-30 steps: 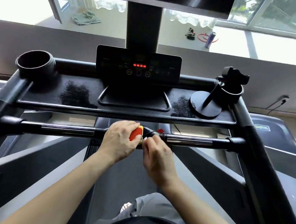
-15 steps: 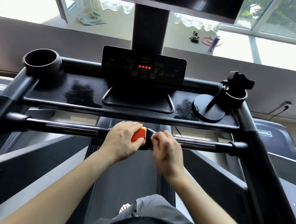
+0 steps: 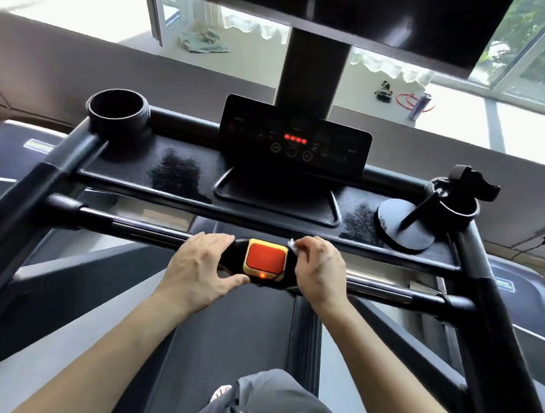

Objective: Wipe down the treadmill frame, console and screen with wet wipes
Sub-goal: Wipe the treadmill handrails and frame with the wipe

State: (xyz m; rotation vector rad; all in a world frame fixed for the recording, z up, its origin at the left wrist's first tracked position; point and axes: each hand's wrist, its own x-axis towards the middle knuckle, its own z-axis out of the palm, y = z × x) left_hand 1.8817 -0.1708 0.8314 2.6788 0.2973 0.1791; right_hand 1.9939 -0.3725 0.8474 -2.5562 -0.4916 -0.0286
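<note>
The treadmill frame fills our view, screen and console ahead. On the crossbar our left hand curls round the housing beside the red stop button, probably steadying us, while our right hand, fingers curled, pinches the wet wipe against the button's right edge.

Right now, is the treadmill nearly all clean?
Not yet. Damp-looking patches on the tray suggest it's wiped. The right hand pinches a wipe beside the red button while the left hand holds the handlebar. The console, screen and side frame show no wet marks.
</note>
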